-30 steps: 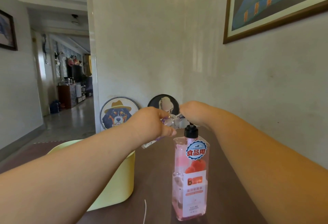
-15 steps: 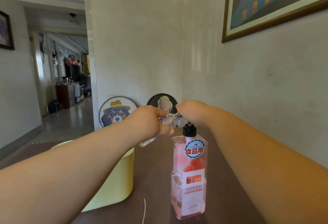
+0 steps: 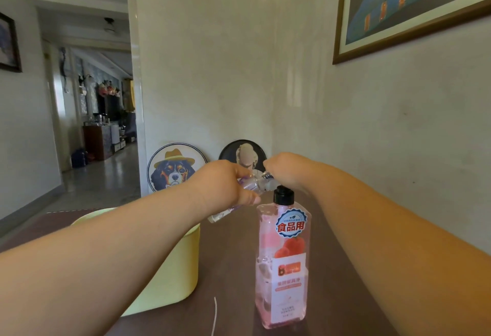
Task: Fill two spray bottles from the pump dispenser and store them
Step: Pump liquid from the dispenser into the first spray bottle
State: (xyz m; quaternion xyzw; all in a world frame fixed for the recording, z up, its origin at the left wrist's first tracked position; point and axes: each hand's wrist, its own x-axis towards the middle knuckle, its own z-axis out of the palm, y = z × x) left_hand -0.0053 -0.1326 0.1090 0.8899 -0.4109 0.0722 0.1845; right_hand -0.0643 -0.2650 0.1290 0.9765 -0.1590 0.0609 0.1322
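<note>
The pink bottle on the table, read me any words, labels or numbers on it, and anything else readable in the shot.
"食品用": red characters on the round blue-and-white sticker near the top of the pink bottle.
White front label on the bottle: several lines of print and an orange logo, too small and blurred to read.
Round dog picture and framed painting: no readable text.

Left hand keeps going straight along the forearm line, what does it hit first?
Probably the right hand: the left hand points right and away, holding a small clear spray bottle whose top end already meets the right fingers. Beyond that, the dark round plaque. Depth is unclear.
</note>
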